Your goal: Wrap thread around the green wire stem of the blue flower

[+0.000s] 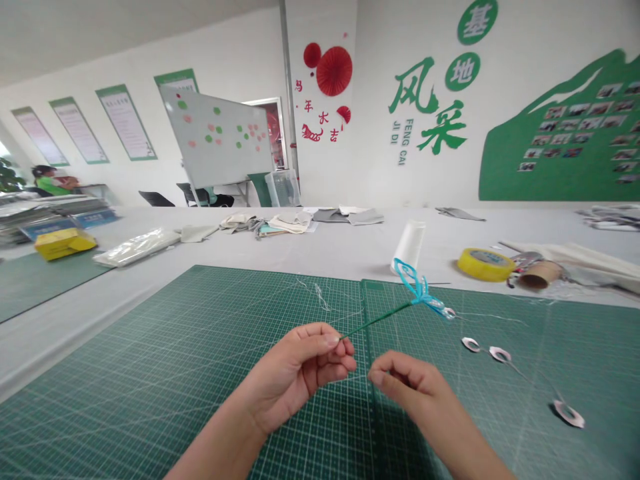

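Note:
My left hand (313,357) pinches the lower end of a thin green stem (375,321) between thumb and fingers. The stem slants up to the right and carries a light-blue flower (420,291) with looped, openwork petals. Close to the stem's lower end, on the right, my right hand (407,381) is closed with thumb and forefinger together; whatever they hold, if anything, is too small to make out. Both hands are above the green cutting mat (240,320). Right of the flower, several small pale rings (500,354) are strung along a thin thread.
Loose white threads (320,297) lie near the mat's far edge. Beyond it are a white roll (409,245), yellow tape (485,265), a cardboard tube (540,275) and folded cloth (290,222). At left are a plastic-wrapped pack (137,247) and a yellow box (65,243). A person sits far left.

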{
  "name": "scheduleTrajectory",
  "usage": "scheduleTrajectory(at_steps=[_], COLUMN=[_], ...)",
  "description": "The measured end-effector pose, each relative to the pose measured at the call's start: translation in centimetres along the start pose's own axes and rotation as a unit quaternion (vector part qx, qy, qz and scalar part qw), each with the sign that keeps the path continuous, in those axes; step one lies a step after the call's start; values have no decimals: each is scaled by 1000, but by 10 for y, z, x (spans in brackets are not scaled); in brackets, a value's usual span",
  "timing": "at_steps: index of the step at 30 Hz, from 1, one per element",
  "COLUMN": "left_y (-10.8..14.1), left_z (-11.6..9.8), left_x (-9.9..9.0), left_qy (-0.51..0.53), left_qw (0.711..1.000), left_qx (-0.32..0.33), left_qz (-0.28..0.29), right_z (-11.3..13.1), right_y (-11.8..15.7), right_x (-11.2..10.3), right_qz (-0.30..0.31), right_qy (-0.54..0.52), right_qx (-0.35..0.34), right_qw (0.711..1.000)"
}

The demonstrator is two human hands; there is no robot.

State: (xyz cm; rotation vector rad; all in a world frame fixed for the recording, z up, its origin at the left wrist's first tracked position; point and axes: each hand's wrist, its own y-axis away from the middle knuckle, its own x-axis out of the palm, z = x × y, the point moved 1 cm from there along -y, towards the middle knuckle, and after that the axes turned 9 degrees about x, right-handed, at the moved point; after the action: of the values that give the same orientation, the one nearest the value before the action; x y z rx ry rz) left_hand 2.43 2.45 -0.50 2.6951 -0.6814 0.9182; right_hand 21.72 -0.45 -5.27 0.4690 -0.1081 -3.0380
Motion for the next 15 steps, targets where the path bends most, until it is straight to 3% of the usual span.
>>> scheduleTrajectory(at_steps=[9, 15], left_y=[-1, -1], left_z=[0, 0], left_x=[0, 0], left_qy=[-15, -39], left_qw=[1000, 999], left_qx=[5, 8], left_qz=[-1, 5], right_z=[-20, -24], right_y=[-16, -17], right_x=[-57, -73], right_qz=[-173, -287], right_qy=[-21, 4], right_qx=[42, 22], right_qw=[984, 958])
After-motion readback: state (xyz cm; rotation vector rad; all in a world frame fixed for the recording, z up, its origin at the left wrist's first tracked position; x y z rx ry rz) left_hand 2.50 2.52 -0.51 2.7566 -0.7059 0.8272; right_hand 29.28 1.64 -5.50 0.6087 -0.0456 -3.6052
